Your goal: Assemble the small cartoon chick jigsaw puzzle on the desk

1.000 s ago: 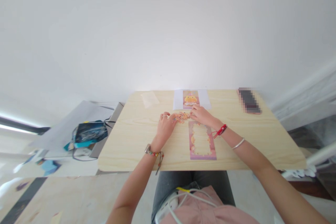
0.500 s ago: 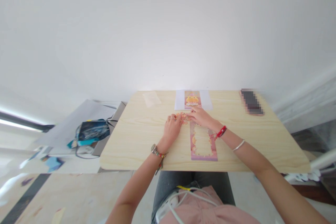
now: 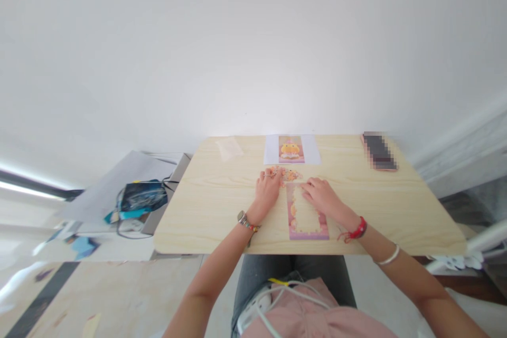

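A pile of small orange and pink jigsaw puzzle pieces (image 3: 291, 174) lies on the wooden table. My left hand (image 3: 268, 190) rests at the pile's left side, fingers stretched over its edge and touching pieces. Nearer to me is a purple-pink puzzle border (image 3: 309, 235), its middle showing bare tabletop. Over its upper right part is my right hand (image 3: 325, 199), fingertips pinched together near the inner top edge; the small puzzle piece between them is mostly hidden. Behind the pile, a picture of a yellow pumpkin-like figure (image 3: 291, 149) lies on a white sheet (image 3: 271, 150).
A clear plastic bag (image 3: 229, 149) lies at the table's far left. At the far right is a phone (image 3: 379, 151), blurred out. Left of the table, a box (image 3: 174, 179) stands beside a dark packet (image 3: 143, 197) and cables. A white wall rises behind.
My right hand has left the pile and come toward me and to the right, over the puzzle border. My left hand has shifted slightly right. More of the pile and the picture shows.
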{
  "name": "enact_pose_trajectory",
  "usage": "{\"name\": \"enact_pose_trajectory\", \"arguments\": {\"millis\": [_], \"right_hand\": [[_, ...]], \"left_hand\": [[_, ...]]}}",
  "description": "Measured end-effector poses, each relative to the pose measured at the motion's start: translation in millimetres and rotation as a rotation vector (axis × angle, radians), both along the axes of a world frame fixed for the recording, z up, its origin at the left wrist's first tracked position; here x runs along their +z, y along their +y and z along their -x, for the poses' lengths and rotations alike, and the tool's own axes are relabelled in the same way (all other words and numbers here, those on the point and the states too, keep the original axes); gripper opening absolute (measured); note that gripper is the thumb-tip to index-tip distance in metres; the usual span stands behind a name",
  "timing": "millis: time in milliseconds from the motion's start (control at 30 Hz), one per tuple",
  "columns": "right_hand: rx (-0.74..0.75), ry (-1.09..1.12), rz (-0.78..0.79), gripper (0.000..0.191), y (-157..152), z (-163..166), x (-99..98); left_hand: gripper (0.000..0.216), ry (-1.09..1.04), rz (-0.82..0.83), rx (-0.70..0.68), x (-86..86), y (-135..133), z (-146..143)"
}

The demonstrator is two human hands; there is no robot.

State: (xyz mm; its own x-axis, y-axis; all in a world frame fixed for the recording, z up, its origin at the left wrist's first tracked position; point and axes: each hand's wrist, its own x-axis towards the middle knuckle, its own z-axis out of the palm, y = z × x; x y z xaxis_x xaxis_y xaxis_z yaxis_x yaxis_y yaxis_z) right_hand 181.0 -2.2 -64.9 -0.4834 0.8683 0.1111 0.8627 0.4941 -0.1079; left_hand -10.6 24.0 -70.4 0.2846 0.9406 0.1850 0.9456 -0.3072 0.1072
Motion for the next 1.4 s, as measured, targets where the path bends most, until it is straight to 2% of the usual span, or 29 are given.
{"name": "enact_pose_trajectory", "arguments": {"millis": [267,400,500,633,767,967,1133,1300,1400], "right_hand": [[-0.055,-0.006,-0.025,0.014,-20.3,9.6,0.2],[-0.087,0.010,-0.036,0.014,-20.4,11.1,4.2],[-0.062,0.081,-0.034,0.016,-3.6,12.7,8.4],[-0.021,0.179,0.006,0.018,38.4,20.2,10.6],[-0.073,0.188,0.019,0.017,75.5,35.9,5.9],[-0.004,0.137,0.039,0.010,96.0,52.0,4.0],[-0.057,0.132,0.048,0.014,85.9,37.3,21.6],[0.112,0.142,0.025,0.012,49.3,8.9,33.5],[0.147,0.130,0.025,0.012,26.2,-1.7,33.0]], "left_hand": [[0.037,-0.038,-0.044,0.050,-3.1,-10.8,15.5],[0.034,-0.034,-0.030,0.034,-4.6,-15.9,20.3],[0.034,-0.028,-0.041,0.018,-4.4,-15.0,18.5],[0.039,-0.026,-0.067,0.003,-2.9,-8.5,12.1],[0.034,-0.038,-0.054,-0.012,-0.4,-2.8,5.8],[0.030,-0.067,-0.033,0.033,3.6,-4.3,6.7],[0.032,-0.104,-0.048,-0.014,5.6,-4.7,8.4],[0.032,-0.182,-0.114,-0.197,11.3,-9.1,-2.7],[0.021,-0.216,-0.099,-0.266,12.6,-15.4,-12.4]]}}
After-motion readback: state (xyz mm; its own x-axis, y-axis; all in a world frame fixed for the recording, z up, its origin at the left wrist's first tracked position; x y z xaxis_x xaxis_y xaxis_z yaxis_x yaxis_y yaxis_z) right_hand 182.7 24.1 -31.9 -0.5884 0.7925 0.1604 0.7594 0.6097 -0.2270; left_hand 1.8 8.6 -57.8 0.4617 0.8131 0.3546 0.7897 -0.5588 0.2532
